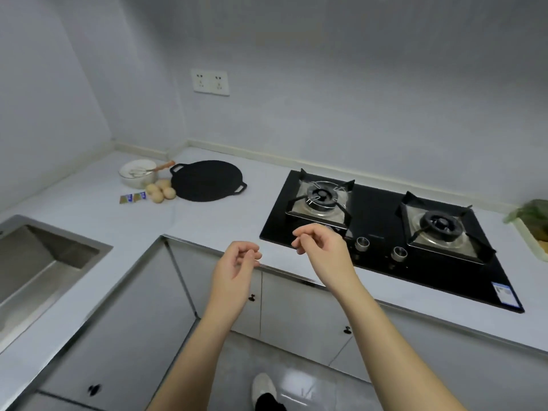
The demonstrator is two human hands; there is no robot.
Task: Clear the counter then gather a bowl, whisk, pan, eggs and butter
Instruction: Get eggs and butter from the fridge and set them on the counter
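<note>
In the far counter corner stands a white bowl (135, 173) with a wooden-handled whisk (148, 170) lying in it. A flat black pan (206, 180) with two small handles lies to its right. Several eggs (160, 189) sit between bowl and pan, and two small butter packets (132, 198) lie left of the eggs. My left hand (237, 266) hovers over the counter's front edge, fingers loosely curled, holding nothing. My right hand (318, 247) hangs the same way in front of the stove's left burner, also holding nothing.
A black two-burner gas stove (382, 232) with two knobs fills the counter's right half. A steel sink (38, 262) is set in the left counter. At the far right lies a pale cutting board (533, 241) with green vegetables. Cabinet doors are below.
</note>
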